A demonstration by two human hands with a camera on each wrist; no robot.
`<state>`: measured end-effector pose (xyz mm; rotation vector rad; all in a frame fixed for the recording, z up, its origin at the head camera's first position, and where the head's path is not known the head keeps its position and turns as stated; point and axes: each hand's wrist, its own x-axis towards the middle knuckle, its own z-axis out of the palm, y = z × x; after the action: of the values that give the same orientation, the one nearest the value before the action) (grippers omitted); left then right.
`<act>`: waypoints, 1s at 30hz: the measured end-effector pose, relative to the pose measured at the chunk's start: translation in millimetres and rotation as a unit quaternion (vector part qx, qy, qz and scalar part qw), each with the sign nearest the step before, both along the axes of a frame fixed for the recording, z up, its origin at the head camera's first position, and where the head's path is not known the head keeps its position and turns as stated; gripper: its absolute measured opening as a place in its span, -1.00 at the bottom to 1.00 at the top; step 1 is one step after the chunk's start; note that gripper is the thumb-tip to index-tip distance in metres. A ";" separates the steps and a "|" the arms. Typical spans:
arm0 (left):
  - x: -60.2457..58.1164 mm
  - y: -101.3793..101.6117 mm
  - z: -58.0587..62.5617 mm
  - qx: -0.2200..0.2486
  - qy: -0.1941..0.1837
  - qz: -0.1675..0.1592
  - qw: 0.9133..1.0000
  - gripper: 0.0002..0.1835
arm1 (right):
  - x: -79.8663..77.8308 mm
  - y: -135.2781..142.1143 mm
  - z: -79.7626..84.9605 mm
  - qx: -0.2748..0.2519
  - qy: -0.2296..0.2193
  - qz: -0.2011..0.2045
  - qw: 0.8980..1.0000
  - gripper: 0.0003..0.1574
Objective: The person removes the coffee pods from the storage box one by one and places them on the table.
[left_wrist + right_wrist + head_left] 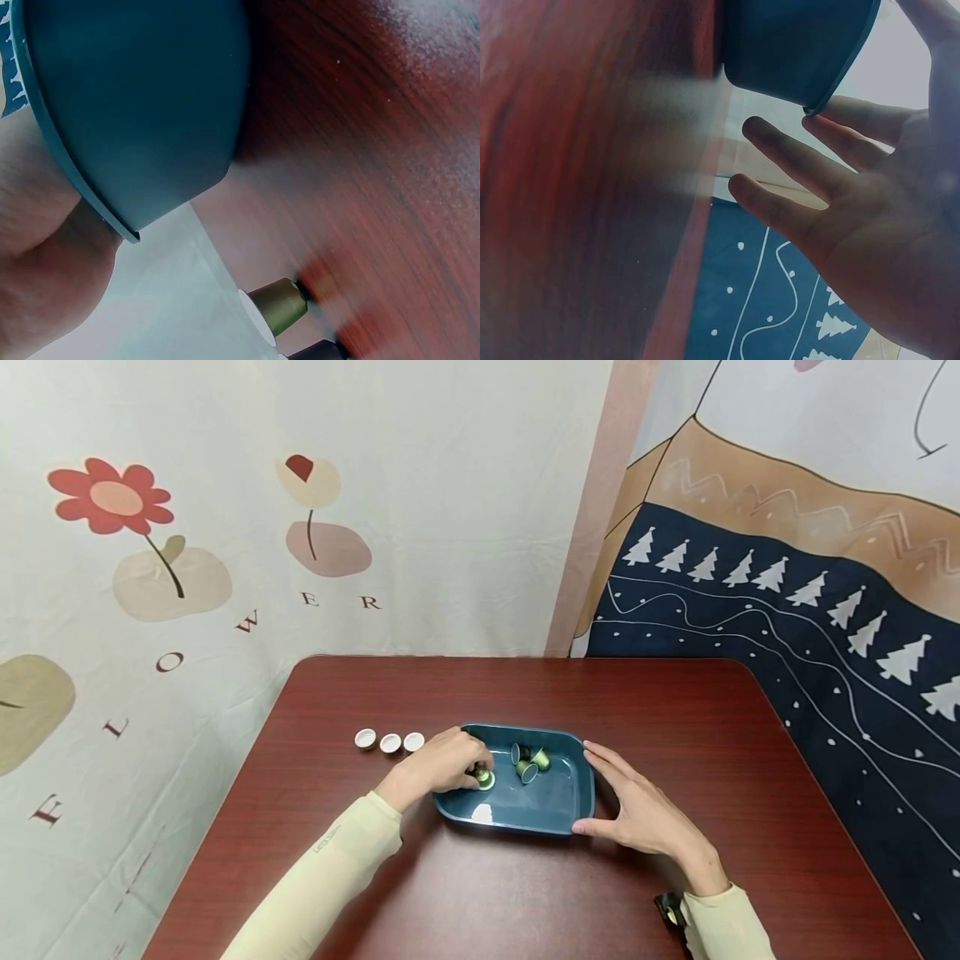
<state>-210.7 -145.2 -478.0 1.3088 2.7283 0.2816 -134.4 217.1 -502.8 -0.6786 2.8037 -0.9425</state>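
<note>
A teal rectangular dish (517, 822) sits on the table. Reaching over its left end, my left hand (444, 762) pinches a green coffee capsule (484, 775) low inside it; the fingertips are partly hidden. Several capsules lie loose in the dish's right half, among them a dark capsule (519, 753) and a light green capsule (541, 760). At the dish's right end my right hand (647, 810) spreads its fingers, with thumb and fingertips touching the rim. The right wrist view shows these fingers (795, 161) extended beside the dish's outer wall (791, 52).
Three capsules (391, 744) stand in a row on the reddish-brown table (510, 897), left of the dish, their white tops up. The left wrist view shows a green-gold capsule (281, 306) from that row. Printed curtains (465, 527) hang behind the table.
</note>
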 end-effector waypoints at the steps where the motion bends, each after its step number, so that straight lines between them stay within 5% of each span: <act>1: 0.1 0.0 -0.4 0.006 -0.004 0.004 1.000 -0.81 | -0.1 0.1 0.0 0.000 0.000 0.000 1.000 0.43; 11: 3.1 -3.6 -2.1 0.067 -0.064 0.071 0.993 -0.80 | 0.0 -0.7 0.8 0.000 -0.001 0.001 1.000 0.43; 30: 12.6 -20.7 0.6 0.234 -0.114 0.095 0.961 -0.64 | 0.9 -0.9 1.2 -0.001 -0.001 -0.003 1.000 0.43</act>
<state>-198.1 -165.9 -477.5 1.0082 2.6782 1.0794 -133.5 216.2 -501.6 -0.6704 2.8043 -0.9459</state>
